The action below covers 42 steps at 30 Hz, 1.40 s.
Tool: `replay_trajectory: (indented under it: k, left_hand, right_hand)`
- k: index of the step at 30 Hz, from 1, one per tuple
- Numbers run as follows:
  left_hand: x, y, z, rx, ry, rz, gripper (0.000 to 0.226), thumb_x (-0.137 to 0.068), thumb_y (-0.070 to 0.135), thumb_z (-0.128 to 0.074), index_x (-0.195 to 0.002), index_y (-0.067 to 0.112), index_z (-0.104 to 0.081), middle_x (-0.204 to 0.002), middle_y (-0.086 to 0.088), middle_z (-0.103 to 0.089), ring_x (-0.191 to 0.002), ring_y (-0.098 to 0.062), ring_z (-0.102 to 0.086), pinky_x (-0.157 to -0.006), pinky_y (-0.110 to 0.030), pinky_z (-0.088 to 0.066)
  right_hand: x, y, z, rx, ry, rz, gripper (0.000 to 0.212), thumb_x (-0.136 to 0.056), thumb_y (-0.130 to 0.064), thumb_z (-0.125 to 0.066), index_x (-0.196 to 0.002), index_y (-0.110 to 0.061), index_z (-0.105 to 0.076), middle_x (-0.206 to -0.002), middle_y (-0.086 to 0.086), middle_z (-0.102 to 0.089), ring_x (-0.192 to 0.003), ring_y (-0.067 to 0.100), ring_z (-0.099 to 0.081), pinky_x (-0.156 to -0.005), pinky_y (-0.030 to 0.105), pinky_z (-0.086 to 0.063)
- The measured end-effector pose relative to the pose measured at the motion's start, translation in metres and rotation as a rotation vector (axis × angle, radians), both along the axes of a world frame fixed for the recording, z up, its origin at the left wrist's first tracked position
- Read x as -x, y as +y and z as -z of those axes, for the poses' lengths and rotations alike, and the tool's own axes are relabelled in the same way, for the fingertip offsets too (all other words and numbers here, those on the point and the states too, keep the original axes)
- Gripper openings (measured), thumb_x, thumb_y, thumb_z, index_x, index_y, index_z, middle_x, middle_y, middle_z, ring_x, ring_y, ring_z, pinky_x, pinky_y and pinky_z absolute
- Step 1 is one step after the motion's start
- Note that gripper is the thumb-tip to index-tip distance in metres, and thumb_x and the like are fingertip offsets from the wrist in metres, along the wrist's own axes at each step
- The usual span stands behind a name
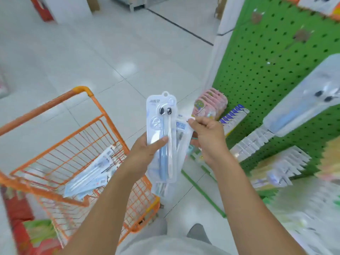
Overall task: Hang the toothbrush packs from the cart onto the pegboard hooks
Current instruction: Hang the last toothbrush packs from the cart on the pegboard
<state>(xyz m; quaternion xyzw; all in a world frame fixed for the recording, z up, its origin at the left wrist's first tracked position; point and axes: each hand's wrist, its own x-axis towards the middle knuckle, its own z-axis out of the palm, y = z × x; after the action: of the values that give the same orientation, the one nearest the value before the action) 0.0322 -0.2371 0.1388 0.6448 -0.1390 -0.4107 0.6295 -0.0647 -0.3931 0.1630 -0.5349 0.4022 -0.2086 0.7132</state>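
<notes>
My left hand point(145, 150) grips a clear toothbrush pack point(161, 133) upright, thumb across its front, with a second pack point(181, 133) fanned out behind it. My right hand point(207, 137) pinches the top corner of that second pack. More toothbrush packs point(92, 173) lie in the orange wire cart point(77, 144) at the lower left. The green pegboard point(272, 57) stands to the right. One toothbrush pack point(305, 102) hangs on it, close to the camera and blurred.
Pink packs point(211, 103), blue-and-white packs point(233, 116) and rows of white packs point(253, 142) hang low on the pegboard. Bare hooks point(299, 36) stick out higher up. Red and green goods point(36, 234) sit under the cart. White tiled floor point(110, 52) stretches ahead.
</notes>
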Motion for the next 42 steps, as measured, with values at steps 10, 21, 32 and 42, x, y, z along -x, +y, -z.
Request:
replay_trajectory:
  k: [10, 21, 32, 42]
  left_hand:
    - [0.072, -0.077, -0.022, -0.067, -0.215, 0.245, 0.017, -0.084, 0.016, -0.078, -0.099, 0.015, -0.072, -0.085, 0.006, -0.076, -0.079, -0.010, -0.071, -0.065, -0.018, -0.053]
    - [0.076, -0.123, -0.049, 0.073, -0.057, 0.518, 0.029, -0.096, 0.029, -0.059, -0.123, 0.020, -0.065, -0.118, -0.006, -0.072, -0.112, -0.026, -0.067, -0.096, -0.043, -0.052]
    - [0.085, -0.139, -0.056, 0.061, -0.166, 0.479, 0.050, -0.096, 0.061, -0.035, -0.126, 0.033, -0.064, -0.117, 0.012, -0.071, -0.111, -0.006, -0.066, -0.105, -0.041, -0.047]
    - [0.082, -0.162, -0.058, 0.149, -0.212, 0.211, 0.028, -0.104, 0.037, -0.044, -0.108, 0.035, -0.072, -0.113, 0.008, -0.073, -0.110, -0.014, -0.067, -0.102, -0.045, -0.049]
  right_hand:
    - [0.080, -0.026, -0.012, 0.077, 0.074, 0.095, 0.043, -0.067, -0.049, -0.086, -0.095, -0.020, -0.072, -0.078, -0.004, -0.071, -0.069, 0.013, -0.063, -0.066, 0.032, -0.048]
    - [0.108, -0.045, -0.045, 0.287, -0.145, 0.376, 0.027, -0.077, -0.014, -0.085, -0.099, -0.012, -0.069, -0.086, -0.002, -0.076, -0.075, 0.014, -0.071, -0.069, 0.030, -0.057]
    - [0.133, -0.042, -0.051, 0.339, -0.217, 0.412, 0.028, -0.080, -0.003, -0.080, -0.105, -0.011, -0.069, -0.101, 0.005, -0.077, -0.094, 0.023, -0.074, -0.083, 0.035, -0.059]
    - [0.144, -0.055, -0.061, 0.331, -0.203, 0.428, 0.028, -0.084, -0.006, -0.077, -0.111, -0.013, -0.069, -0.106, 0.001, -0.077, -0.099, 0.019, -0.073, -0.089, 0.036, -0.058]
